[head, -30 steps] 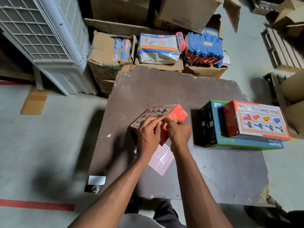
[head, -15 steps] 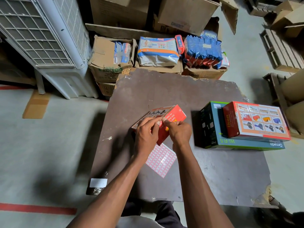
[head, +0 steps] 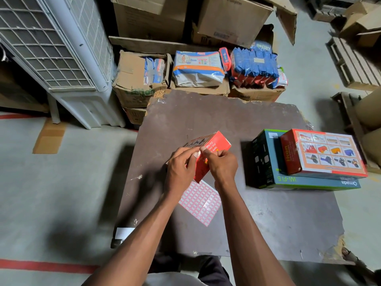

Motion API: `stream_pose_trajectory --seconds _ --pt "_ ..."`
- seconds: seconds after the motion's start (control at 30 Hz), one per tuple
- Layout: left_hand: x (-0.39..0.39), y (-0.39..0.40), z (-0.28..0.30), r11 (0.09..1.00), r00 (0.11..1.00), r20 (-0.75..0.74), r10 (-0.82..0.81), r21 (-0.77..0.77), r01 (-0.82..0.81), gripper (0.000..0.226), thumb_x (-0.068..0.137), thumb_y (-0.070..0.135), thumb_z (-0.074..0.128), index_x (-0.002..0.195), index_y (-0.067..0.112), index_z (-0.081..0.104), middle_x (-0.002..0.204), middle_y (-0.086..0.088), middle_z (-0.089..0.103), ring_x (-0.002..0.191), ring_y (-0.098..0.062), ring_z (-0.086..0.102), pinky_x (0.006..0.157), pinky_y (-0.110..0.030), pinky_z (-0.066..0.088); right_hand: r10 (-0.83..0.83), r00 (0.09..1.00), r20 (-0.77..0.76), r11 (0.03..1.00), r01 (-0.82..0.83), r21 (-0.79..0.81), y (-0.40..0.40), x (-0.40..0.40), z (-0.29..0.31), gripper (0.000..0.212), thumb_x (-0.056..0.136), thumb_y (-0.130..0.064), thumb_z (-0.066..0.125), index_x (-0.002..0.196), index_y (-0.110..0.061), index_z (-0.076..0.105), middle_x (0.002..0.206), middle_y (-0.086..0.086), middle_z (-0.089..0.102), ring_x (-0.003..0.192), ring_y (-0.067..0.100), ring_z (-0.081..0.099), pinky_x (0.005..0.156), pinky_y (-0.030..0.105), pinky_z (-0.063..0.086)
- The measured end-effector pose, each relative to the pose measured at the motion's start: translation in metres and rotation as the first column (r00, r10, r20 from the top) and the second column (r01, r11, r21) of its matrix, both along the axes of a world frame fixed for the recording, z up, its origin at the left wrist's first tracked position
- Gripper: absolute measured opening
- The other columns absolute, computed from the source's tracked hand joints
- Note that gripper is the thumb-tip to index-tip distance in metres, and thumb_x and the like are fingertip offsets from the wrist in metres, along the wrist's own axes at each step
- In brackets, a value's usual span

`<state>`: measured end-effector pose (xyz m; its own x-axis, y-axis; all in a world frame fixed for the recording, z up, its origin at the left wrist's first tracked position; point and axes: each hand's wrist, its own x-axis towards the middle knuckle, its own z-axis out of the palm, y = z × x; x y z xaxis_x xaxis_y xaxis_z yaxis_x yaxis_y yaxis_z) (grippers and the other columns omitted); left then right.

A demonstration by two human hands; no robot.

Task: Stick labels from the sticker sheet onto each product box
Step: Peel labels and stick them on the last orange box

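While tilted above the sticker sheet (head: 201, 201), red box (head: 214, 147) in both hands' curled grip: left hand (head: 181, 170), right hand (head: 222, 166).

"Wi-Fi 5", "Omada" on teal box (head: 309, 181)

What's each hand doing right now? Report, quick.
Left hand: fingers curled on the red box, holding it.
Right hand: fingers curled, pinching at the same box.

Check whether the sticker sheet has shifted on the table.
No. The sticker sheet keeps its spot relative to the white tag and the stacked boxes.
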<state>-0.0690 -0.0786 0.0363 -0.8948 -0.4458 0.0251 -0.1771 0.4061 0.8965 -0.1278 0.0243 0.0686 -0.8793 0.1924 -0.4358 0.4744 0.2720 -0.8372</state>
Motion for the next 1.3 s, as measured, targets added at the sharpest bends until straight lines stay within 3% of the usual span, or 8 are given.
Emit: stream_pose_trajectory --seconds 0.2,0.33,0.43,0.77,0.87,1.03,1.2,1.3 --pt "-0.001 -0.005 0.000 0.995 0.992 0.084 -0.093 -0.037 0.097 0.042 0.091 0.036 0.072 0.132 0.025 0.066 0.126 0.004 0.063 0.109 -0.016 0.064 0.089 -0.045 0.061 0.008 1.000 0.008 1.000 -0.008 -0.023 0.001 -0.004 0.004 0.024 0.086 -0.029 0.081 0.084 -0.007 0.070 0.067 -0.006 0.070 0.062 0.011 0.068 0.063 0.030 0.056" --pt "0.002 -0.006 0.005 0.958 0.977 0.141 -0.157 -0.219 0.186 0.078 0.072 0.060 0.071 0.142 0.029 0.055 0.134 0.005 0.058 0.119 -0.019 0.057 0.099 -0.047 0.052 0.015 0.999 0.035 0.998 -0.013 -0.054 0.003 -0.006 0.006 0.018 0.091 -0.021 0.076 0.088 -0.006 0.068 0.080 0.004 0.073 0.068 0.014 0.069 0.045 0.020 0.050" --pt "0.004 -0.003 0.009 0.898 0.956 0.247 -0.160 -0.365 0.245 0.099 0.067 0.067 0.079 0.151 0.033 0.039 0.148 0.006 0.047 0.131 -0.020 0.045 0.105 -0.046 0.039 0.022 0.999 0.029 0.997 -0.020 -0.071 0.003 -0.005 0.007 0.008 0.092 -0.014 0.072 0.090 -0.007 0.069 0.082 0.004 0.072 0.075 0.017 0.068 0.055 0.021 0.049" --pt "-0.003 -0.022 0.009 0.885 0.981 0.156 -0.113 -0.432 0.170 0.085 0.072 0.053 0.082 0.146 0.032 0.045 0.140 0.006 0.055 0.120 -0.021 0.055 0.095 -0.038 0.044 0.010 0.999 -0.047 0.975 -0.020 -0.222 0.010 0.000 0.003 0.012 0.098 -0.020 0.066 0.100 -0.008 0.067 0.093 0.007 0.073 0.081 0.018 0.068 0.071 0.027 0.058" --pt "-0.002 -0.034 0.010 0.897 0.979 0.148 -0.142 -0.399 0.191 0.089 0.065 0.057 0.083 0.144 0.037 0.047 0.137 0.013 0.055 0.115 -0.018 0.055 0.092 -0.036 0.049 -0.040 0.999 -0.019 0.969 0.035 -0.243 0.018 -0.001 0.003 0.017 0.099 -0.024 0.065 0.101 -0.008 0.061 0.084 0.005 0.065 0.073 0.016 0.062 0.067 0.028 0.057" --pt "-0.003 -0.048 0.005 0.982 0.990 0.066 -0.127 -0.130 0.135 0.086 0.059 0.046 0.092 0.136 0.036 0.056 0.121 0.016 0.058 0.109 -0.007 0.062 0.089 -0.037 0.056 -0.015 1.000 0.007 0.960 0.016 -0.278 0.029 -0.001 0.005 0.021 0.100 -0.031 0.065 0.090 -0.016 0.054 0.072 -0.001 0.062 0.062 0.009 0.060 0.068 0.030 0.055" --pt "-0.004 -0.061 0.005 0.988 0.989 0.082 -0.126 -0.083 0.133 0.087 0.057 0.060 0.085 0.136 0.037 0.057 0.119 0.011 0.058 0.107 -0.009 0.062 0.087 -0.030 0.055 0.015 0.997 0.076 0.954 0.009 -0.300 0.033 0.003 0.005 0.024 0.103 -0.038 0.059 0.090 -0.018 0.053 0.071 -0.009 0.067 0.062 0.005 0.067 0.070 0.028 0.056" --pt "-0.002 -0.070 0.005 0.991 0.990 0.066 -0.124 -0.051 0.127 0.080 0.065 0.039 0.092 0.137 0.033 0.057 0.122 0.006 0.057 0.108 -0.010 0.063 0.087 -0.027 0.056 0.030 0.994 0.104 0.961 0.000 -0.277 0.038 0.006 0.007 0.023 0.105 -0.040 0.055 0.090 -0.022 0.052 0.084 -0.004 0.066 0.075 0.012 0.066 0.081 0.037 0.058"
